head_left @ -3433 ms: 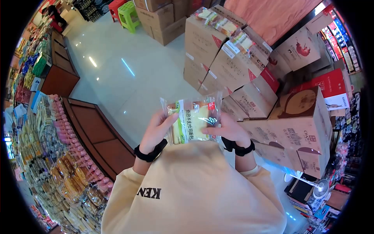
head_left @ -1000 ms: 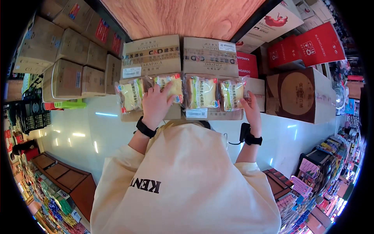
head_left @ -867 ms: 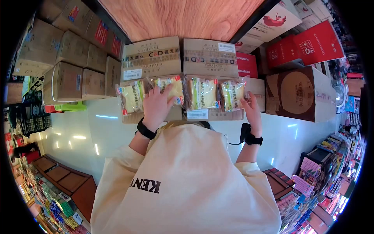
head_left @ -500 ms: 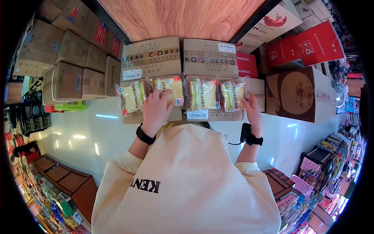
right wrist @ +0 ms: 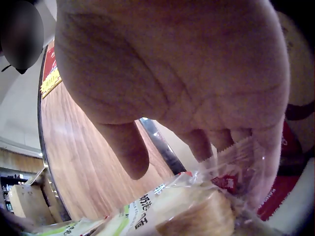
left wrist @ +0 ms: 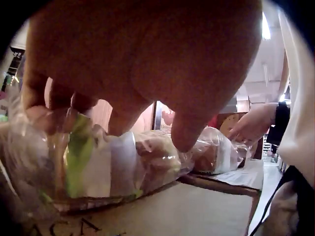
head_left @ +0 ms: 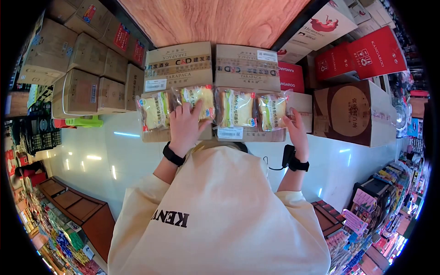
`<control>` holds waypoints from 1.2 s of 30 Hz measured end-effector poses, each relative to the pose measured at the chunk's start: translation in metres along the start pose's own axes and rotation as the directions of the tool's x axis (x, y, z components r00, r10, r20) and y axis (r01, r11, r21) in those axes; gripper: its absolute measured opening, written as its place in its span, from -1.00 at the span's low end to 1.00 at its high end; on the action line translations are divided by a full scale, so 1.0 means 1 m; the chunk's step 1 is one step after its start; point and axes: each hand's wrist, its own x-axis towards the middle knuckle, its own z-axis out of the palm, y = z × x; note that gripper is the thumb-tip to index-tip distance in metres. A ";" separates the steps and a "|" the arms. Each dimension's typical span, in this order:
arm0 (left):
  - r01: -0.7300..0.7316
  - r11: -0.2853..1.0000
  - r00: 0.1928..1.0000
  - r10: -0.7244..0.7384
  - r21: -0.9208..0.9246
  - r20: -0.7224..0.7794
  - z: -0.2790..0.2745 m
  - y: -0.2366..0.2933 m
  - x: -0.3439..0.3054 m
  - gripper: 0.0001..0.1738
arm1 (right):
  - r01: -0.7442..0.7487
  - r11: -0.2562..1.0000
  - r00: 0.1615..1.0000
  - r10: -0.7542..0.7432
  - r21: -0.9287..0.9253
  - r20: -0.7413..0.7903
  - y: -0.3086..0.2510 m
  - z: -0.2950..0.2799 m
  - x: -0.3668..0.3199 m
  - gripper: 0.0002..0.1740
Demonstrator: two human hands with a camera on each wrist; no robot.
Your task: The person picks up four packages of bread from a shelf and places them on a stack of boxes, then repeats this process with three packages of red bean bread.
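Several clear-wrapped packs of sliced toast bread lie in a row across cardboard cartons in the head view. My left hand (head_left: pixel 183 130) rests on the second pack from the left (head_left: pixel 206 98), fingers spread over its near part. In the left wrist view, the fingertips and thumb come down on that pack's film (left wrist: pixel 113 162). Left of it lies another pack (head_left: pixel 153 112), and to its right a third one (head_left: pixel 238 110). My right hand (head_left: pixel 298 133) touches the right end of the rightmost pack (head_left: pixel 271 112). Its fingers extend beside the crimped wrapper (right wrist: pixel 192 211) in the right wrist view.
Cartons (head_left: pixel 178 50) stand under and behind the bread, against a wood-grain panel (head_left: pixel 215 20). More cartons (head_left: pixel 82 87) are stacked at left. A brown carton (head_left: pixel 353 112) and red boxes (head_left: pixel 378 52) stand at right. Loaded store shelves and counters line both sides.
Earlier both hands held one bread pack away from the cartons; now the packs lie in a row. Lately the second pack has shifted slightly away under my left hand. My right hand stays put.
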 end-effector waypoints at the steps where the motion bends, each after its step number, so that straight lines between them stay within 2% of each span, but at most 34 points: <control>1: -0.002 1.000 1.000 0.002 0.012 -0.016 0.001 0.001 0.001 -0.39 | 0.007 1.000 1.000 -0.007 0.014 -0.002 0.000 0.000 -0.001 -0.38; 5: 0.028 1.000 0.999 -0.028 0.001 0.028 0.001 0.001 0.000 -0.33 | 0.012 0.999 1.000 -0.013 0.032 0.026 0.009 -0.004 0.002 -0.38; 7: 0.044 0.993 0.999 -0.044 -0.111 0.001 0.001 0.000 -0.002 -0.31 | 0.004 1.000 1.000 -0.004 0.025 0.027 0.007 -0.007 0.001 -0.39; 8: 0.046 0.993 0.999 -0.047 -0.110 -0.003 -0.001 0.001 -0.004 -0.31 | -0.009 1.000 1.000 0.009 0.018 0.023 0.006 -0.010 0.001 -0.40; 9: 0.094 0.981 0.995 -0.095 -0.169 0.000 -0.005 0.003 -0.008 -0.31 | -0.002 1.000 1.000 0.002 0.017 0.024 0.006 -0.013 0.002 -0.40; 10: 0.142 0.964 0.990 -0.144 -0.226 0.005 -0.009 0.005 -0.011 -0.31 | 0.008 0.999 1.000 -0.009 0.038 0.017 0.007 -0.015 0.003 -0.41; 12: 0.159 0.961 0.987 -0.159 -0.227 0.016 -0.016 0.010 -0.021 -0.33 | 0.028 0.998 0.999 -0.029 0.057 0.021 0.005 -0.020 0.006 -0.43; 14: 0.189 0.955 0.982 -0.187 -0.228 0.028 -0.023 0.017 -0.028 -0.36 | 0.123 0.992 0.992 -0.124 0.005 0.015 -0.003 -0.025 0.009 -0.47; 18: 0.269 0.940 0.963 -0.268 -0.209 0.031 -0.032 0.040 -0.042 -0.43 | 0.182 0.983 0.978 -0.180 -0.004 0.106 -0.018 -0.034 0.014 -0.51; 21: 0.375 0.898 0.926 -0.376 -0.230 0.040 -0.040 0.068 -0.050 -0.44 | 0.256 0.966 0.937 -0.243 -0.021 0.250 -0.023 -0.040 0.021 -0.53; 23: 0.450 0.855 0.890 -0.452 -0.257 0.055 -0.039 0.092 -0.057 -0.44 | 0.331 0.942 0.874 -0.287 -0.050 0.392 -0.017 -0.043 0.027 -0.55; 25: 0.506 0.815 0.858 -0.508 -0.283 0.073 -0.035 0.116 -0.066 -0.46 | 0.423 0.905 0.813 -0.354 -0.050 0.463 -0.020 -0.047 0.027 -0.57; 27: 0.542 0.778 0.829 -0.556 -0.317 0.053 -0.029 0.140 -0.075 -0.47 | 0.377 0.926 0.749 -0.317 0.019 0.582 -0.018 -0.050 0.030 -0.57; 29: 0.573 0.742 0.800 -0.598 -0.349 0.040 -0.026 0.162 -0.085 -0.47 | 0.416 0.909 0.696 -0.324 0.009 0.640 -0.020 -0.052 0.032 -0.58; 31: 0.592 0.707 0.782 -0.621 -0.388 0.061 -0.026 0.181 -0.094 -0.47 | 0.332 0.939 0.641 -0.297 0.094 0.707 -0.017 -0.051 0.031 -0.59; 32: 0.611 0.690 0.762 -0.646 -0.388 0.051 -0.026 0.190 -0.099 -0.47 | 0.347 0.933 0.616 -0.304 0.096 0.726 -0.017 -0.051 0.029 -0.59; 34: 0.637 0.681 0.742 -0.669 -0.362 0.048 -0.028 0.202 -0.109 -0.46 | 0.316 0.939 0.508 -0.285 0.132 0.813 -0.021 -0.045 0.025 -0.60; 36: 0.685 0.629 0.686 -0.727 -0.367 0.034 -0.031 0.214 -0.118 -0.47 | 0.332 0.934 0.428 -0.274 0.133 0.861 -0.027 -0.037 0.018 -0.61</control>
